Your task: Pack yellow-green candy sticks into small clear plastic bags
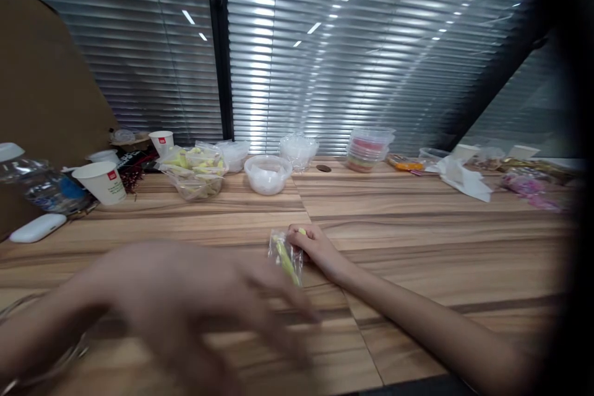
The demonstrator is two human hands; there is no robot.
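Note:
My left hand (195, 303) is smeared by motion in the near left foreground. Its fingers are stretched out and apart, with nothing seen in them. Farther off, my right hand (313, 244) rests closed on the table. A small yellow-green piece (302, 231) pokes out between its thumb and fingers; the rest of that piece is hidden. Against the right hand's fingertips lies a small clear plastic bag (288, 263) with a long yellow-green strip inside. Whether the fingers also grip the bag's edge, I cannot tell.
Along the back stand a clear bag of yellow-green pieces (192, 170), a plastic bowl (268, 174) and stacked round containers (369, 148). A paper cup (102, 182) and a white case (38, 228) are at left. At right lies a crumpled tissue (461, 178) on the wooden table (417, 247).

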